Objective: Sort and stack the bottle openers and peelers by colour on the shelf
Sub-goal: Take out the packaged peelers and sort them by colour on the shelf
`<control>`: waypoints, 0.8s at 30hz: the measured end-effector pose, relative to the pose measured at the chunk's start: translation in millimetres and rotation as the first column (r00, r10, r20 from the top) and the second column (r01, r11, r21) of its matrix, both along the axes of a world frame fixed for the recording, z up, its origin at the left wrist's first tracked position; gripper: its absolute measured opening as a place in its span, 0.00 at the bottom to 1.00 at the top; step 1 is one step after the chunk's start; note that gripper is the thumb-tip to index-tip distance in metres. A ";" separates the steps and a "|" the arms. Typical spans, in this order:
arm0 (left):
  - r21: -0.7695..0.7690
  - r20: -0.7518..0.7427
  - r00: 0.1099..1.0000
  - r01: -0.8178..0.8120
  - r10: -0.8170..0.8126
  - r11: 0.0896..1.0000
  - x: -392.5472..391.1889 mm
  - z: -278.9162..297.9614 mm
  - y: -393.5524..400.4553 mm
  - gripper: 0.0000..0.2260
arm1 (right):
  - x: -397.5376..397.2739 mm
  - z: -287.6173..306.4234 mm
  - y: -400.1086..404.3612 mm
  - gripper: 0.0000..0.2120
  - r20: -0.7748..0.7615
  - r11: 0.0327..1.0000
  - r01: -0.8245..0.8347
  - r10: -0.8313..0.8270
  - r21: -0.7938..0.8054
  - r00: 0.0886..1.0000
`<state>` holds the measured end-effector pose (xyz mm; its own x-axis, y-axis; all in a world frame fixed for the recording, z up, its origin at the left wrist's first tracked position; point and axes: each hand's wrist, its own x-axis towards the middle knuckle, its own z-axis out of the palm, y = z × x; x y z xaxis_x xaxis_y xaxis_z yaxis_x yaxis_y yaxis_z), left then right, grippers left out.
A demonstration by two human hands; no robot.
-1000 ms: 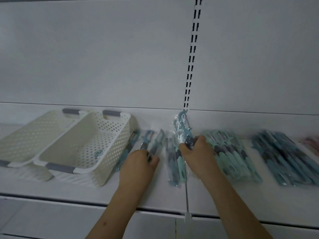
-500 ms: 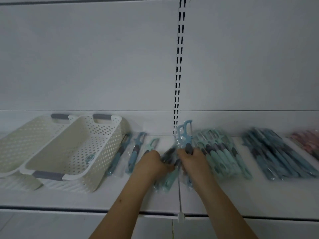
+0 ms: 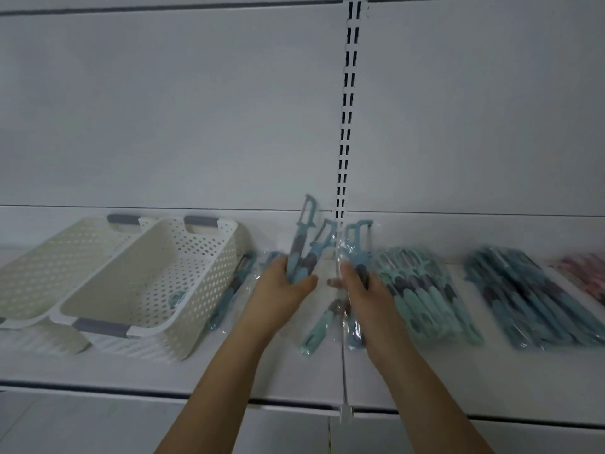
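My left hand (image 3: pixel 281 290) grips two wrapped blue peelers (image 3: pixel 306 247), their heads tilted up above the shelf. Just to the right, my right hand (image 3: pixel 363 293) holds another wrapped blue peeler (image 3: pixel 357 244) upright. Between the hands a mint-handled peeler (image 3: pixel 317 329) lies on the white shelf (image 3: pixel 288 368). Right of my right hand sits a pile of mint peelers (image 3: pixel 425 296), then a pile of darker blue ones (image 3: pixel 530 299), then pink ones (image 3: pixel 586 273) at the far right edge. A loose blue peeler (image 3: pixel 232 290) lies beside the basket.
Two cream perforated baskets (image 3: pixel 147 290) with grey handles stand at the left, one (image 3: pixel 49 267) behind the other. A slotted upright (image 3: pixel 347 109) runs up the white back panel. The shelf's front edge lies near my forearms.
My left hand has picked up two blue peelers from the shelf and raised them. The right hand still holds its peeler. The view shifted slightly.
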<state>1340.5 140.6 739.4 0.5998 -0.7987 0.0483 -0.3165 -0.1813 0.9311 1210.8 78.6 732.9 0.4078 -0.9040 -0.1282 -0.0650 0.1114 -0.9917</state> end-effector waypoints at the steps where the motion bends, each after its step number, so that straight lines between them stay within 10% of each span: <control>1: -0.049 0.128 0.992 0.023 -0.017 0.999 -6.1 -1.8 1.5 0.06 | 5.2 3.7 -0.6 0.20 0.034 1.000 -0.025 0.025 0.008 0.999; 4: -0.189 0.397 0.911 0.202 -0.114 0.961 -15.9 -13.3 8.8 0.08 | 20.7 12.7 -6.1 0.19 0.162 0.998 -0.061 0.056 0.025 0.985; 8: -0.126 0.284 0.904 0.367 -0.321 0.922 -3.3 -17.0 24.3 0.15 | 30.7 6.6 -19.3 0.09 0.187 0.998 -0.017 0.005 0.060 0.982; 10: -0.168 0.296 0.954 0.096 -0.042 0.981 13.7 -21.7 31.0 0.11 | 32.6 1.4 -23.3 0.10 0.155 0.999 0.038 -0.038 0.003 0.987; 13: 0.024 0.514 0.792 -0.396 0.329 0.918 41.2 -26.3 36.1 0.09 | 31.8 0.8 -19.8 0.09 0.208 0.977 0.136 -0.100 -0.166 0.973; 18: 0.376 0.781 0.618 -0.581 0.091 0.722 38.5 -40.7 19.5 0.14 | 31.8 -9.4 -7.7 0.19 0.286 0.963 0.048 0.030 -0.264 0.958; 24: 0.536 0.714 0.694 -0.460 -0.090 0.708 51.0 -33.6 9.8 0.17 | 34.3 -24.8 -12.3 0.16 0.109 0.947 -0.059 0.098 -0.317 0.989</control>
